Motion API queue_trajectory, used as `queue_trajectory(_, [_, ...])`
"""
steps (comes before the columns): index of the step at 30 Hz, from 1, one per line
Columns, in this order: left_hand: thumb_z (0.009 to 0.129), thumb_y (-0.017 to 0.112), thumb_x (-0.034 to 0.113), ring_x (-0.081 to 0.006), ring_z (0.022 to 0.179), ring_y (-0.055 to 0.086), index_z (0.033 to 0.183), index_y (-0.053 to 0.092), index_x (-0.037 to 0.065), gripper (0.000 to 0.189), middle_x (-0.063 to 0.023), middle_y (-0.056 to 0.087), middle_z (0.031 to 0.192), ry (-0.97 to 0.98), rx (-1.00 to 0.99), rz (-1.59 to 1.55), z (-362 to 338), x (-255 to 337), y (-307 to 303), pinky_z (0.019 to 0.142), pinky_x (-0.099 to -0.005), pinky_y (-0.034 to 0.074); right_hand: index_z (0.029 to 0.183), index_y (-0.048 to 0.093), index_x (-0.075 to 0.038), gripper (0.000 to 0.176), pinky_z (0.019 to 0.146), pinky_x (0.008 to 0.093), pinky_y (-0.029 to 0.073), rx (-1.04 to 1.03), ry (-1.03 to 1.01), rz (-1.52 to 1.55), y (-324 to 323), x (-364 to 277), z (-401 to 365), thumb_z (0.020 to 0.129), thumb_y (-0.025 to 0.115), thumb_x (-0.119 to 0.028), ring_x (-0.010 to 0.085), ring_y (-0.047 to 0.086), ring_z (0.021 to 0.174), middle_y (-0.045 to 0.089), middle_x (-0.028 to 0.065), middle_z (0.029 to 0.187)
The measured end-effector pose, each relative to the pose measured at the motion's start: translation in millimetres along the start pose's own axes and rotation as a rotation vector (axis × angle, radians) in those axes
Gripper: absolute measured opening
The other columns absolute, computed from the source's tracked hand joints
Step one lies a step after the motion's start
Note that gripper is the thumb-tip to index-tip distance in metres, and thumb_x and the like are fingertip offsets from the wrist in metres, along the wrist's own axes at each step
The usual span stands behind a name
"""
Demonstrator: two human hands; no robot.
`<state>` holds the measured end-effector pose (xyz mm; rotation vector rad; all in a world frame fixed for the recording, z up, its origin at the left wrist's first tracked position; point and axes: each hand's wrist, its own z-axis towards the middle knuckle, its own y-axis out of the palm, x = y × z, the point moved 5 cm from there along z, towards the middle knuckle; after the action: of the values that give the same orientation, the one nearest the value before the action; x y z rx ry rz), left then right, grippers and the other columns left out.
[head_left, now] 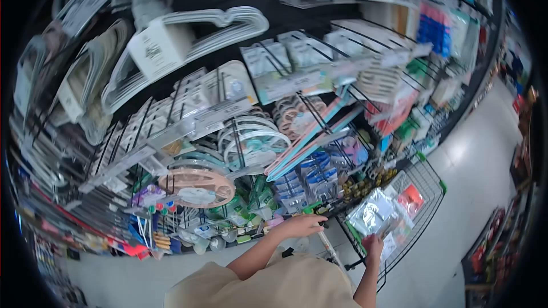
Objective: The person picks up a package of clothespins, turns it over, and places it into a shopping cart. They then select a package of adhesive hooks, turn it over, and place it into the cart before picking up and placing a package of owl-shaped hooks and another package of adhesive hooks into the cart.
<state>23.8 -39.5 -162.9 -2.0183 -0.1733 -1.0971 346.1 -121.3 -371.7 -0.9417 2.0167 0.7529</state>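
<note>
My left hand is at the far end of the shopping cart's handle, its fingers closed over it. My right hand is above the near part of the wire shopping cart, fingers curled at the lower edge of a shiny clear plastic package. What is inside the package is too blurred to tell. Beside it in the cart lies a red packet.
Store racks run along the left and front, with bundled white hangers, round pink hangers and blue packs on hooks. The cart stands close beside them. Pale floor stretches right to another shelf.
</note>
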Motion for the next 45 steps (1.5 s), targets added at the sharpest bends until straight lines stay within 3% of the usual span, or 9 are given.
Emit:
queue_trajectory(2, [0.098,0.051,0.037,-0.0331,0.121,0.053,0.137,0.049,0.007,0.049,-0.0186,0.054,0.135,-0.014,0.0,-0.016,-5,4,-4,0.102,-0.0399,0.042,0.078,0.06,-0.001,0.044,0.056,0.0303,0.052,-0.115,-0.047,-0.121,23,-19,-5,0.1,0.049,-0.037,0.018,0.064,0.058,0.063,0.0085,0.066])
queue_trajectory(9, [0.099,0.05,0.037,-0.0321,0.118,0.056,0.136,0.05,0.007,0.047,-0.0173,0.058,0.13,0.012,0.148,-0.107,-33,-16,-22,0.1,-0.0392,0.044,0.083,0.062,0.003,0.035,0.068,0.0292,0.053,-0.557,-0.24,-0.39,137,-120,-59,0.1,0.052,-0.026,0.0173,0.065,0.071,0.066,0.0101,0.078])
queue_trajectory(15, [0.097,0.053,0.039,-0.028,0.113,0.06,0.133,0.053,0.007,0.048,-0.0159,0.061,0.124,-0.031,0.255,-0.256,-61,-37,-36,0.093,-0.0363,0.047,0.106,0.063,0.002,0.023,0.081,0.0273,0.05,-0.871,-0.333,-0.524,243,-210,-155,0.097,0.058,-0.019,0.0131,0.064,0.09,0.069,0.0065,0.091])
queue_trajectory(23, [0.099,0.052,0.036,-0.025,0.113,0.06,0.134,0.052,0.005,0.047,-0.0146,0.062,0.125,-0.038,0.354,-0.334,-82,-61,-37,0.095,-0.0352,0.047,0.126,0.055,0.0,0.039,0.096,0.0365,0.046,-1.049,-1.069,-0.731,378,-292,-250,0.093,0.062,-0.017,0.0278,0.061,0.111,0.064,0.015,0.121])
queue_trajectory(29, [0.099,0.053,0.035,-0.0246,0.115,0.059,0.135,0.05,0.003,0.048,-0.015,0.061,0.126,-0.051,0.338,-0.353,-94,-77,-28,0.096,-0.0348,0.046,0.135,0.045,0.001,0.05,0.101,0.0414,0.041,-1.098,-1.304,-0.734,474,-289,-260,0.093,0.061,-0.019,0.0379,0.052,0.122,0.054,0.0223,0.131])
queue_trajectory(33, [0.098,0.054,0.035,-0.0242,0.115,0.059,0.135,0.05,0.003,0.048,-0.0145,0.061,0.126,-0.03,0.39,-0.414,-99,-101,-12,0.096,-0.0342,0.046,0.138,0.039,0.004,0.058,0.101,0.0423,0.041,-1.089,-1.14,-0.94,541,-272,-240,0.093,0.061,-0.026,0.0402,0.05,0.123,0.05,0.0275,0.132])
queue_trajectory(35, [0.098,0.055,0.035,-0.0239,0.115,0.059,0.135,0.051,0.004,0.049,-0.014,0.061,0.127,-0.09,0.386,-0.407,-109,-98,-15,0.096,-0.0341,0.047,0.137,0.039,0.003,0.059,0.098,0.0415,0.044,-1.043,-1.292,-0.549,573,-266,-228,0.092,0.063,-0.025,0.0378,0.053,0.12,0.053,0.0268,0.129])
queue_trajectory(39, [0.097,0.056,0.035,-0.0238,0.115,0.06,0.134,0.052,0.004,0.048,-0.0137,0.061,0.126,-0.102,0.415,-0.425,-124,-102,-20,0.095,-0.0346,0.047,0.135,0.039,0.003,0.058,0.092,0.0395,0.047,-0.988,-1.373,-0.406,619,-258,-218,0.09,0.066,-0.022,0.0341,0.059,0.113,0.057,0.0244,0.123])
queue_trajectory(45, [0.097,0.057,0.034,-0.0238,0.112,0.061,0.132,0.053,0.004,0.046,-0.0135,0.063,0.124,-0.172,0.472,-0.428,-139,-119,-20,0.093,-0.0341,0.048,0.125,0.047,0.006,0.055,0.083,0.0314,0.053,-1.111,-0.987,-0.207,648,-252,-209,0.086,0.073,-0.024,0.023,0.066,0.098,0.065,0.0181,0.107])
